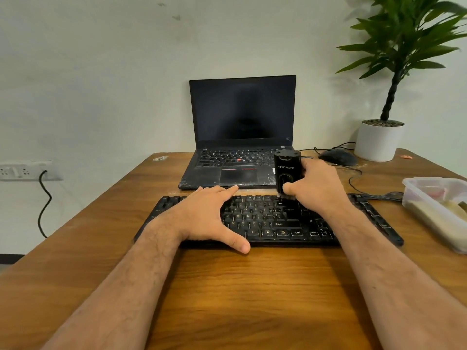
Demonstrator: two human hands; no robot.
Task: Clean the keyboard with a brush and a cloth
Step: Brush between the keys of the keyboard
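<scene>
the right hand (319, 188) has its grip curled round the brush (287, 170), bristles on the top rows of the keyboard (267, 221) mid-worktop, the flat left hand (207, 213) steadying it; hard strokes could flick grit onto the laptop (240, 137) at 12 o'clock, while the mouse cable (353, 178) and tub (439, 208) crowd 3 o'clock.

The left hand (204, 215) hides the keyboard's (267, 221) left keys; the container (434, 210) is cropped.

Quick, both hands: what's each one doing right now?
Left hand: open, flat on the keyboard.
Right hand: gripping the brush, bristles down on the keys.
</scene>
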